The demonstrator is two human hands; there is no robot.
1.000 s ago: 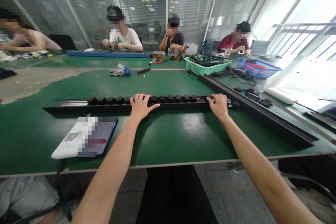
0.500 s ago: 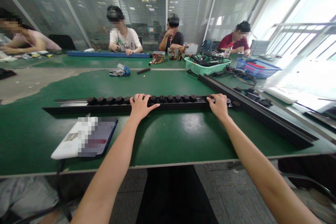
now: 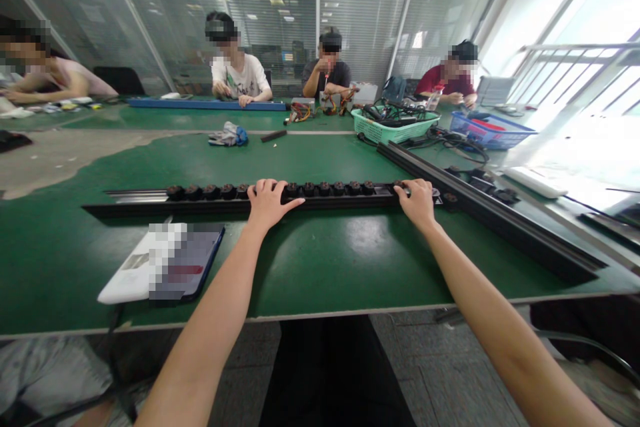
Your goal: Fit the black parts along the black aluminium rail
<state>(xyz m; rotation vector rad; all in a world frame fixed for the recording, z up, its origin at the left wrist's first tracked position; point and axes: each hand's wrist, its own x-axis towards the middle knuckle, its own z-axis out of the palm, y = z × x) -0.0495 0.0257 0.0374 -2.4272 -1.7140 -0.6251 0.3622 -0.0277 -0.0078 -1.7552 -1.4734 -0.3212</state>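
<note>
A long black rail (image 3: 345,203) lies across the green table in front of me. Along its channel sits a row of several round black parts (image 3: 309,189) with coppery tops. My left hand (image 3: 269,203) is closed over the middle of the rail, fingers over the far side and thumb stretched to the right along it. Close to the rail's right end, my right hand (image 3: 417,200) grips it, thumb on the left and fingers curled over the top. What lies right under both palms is hidden.
A second black rail (image 3: 505,223) slants along the right. A white power bank-like slab (image 3: 133,267) and a dark phone-like device (image 3: 200,257) lie at front left. Beyond are a grey-blue glove (image 3: 229,134), a green basket (image 3: 390,131) of cables and a blue basket (image 3: 493,133). Several people sit opposite.
Both my hands and the rail stay in place. Across the table, the person in the white shirt has shifted slightly.
</note>
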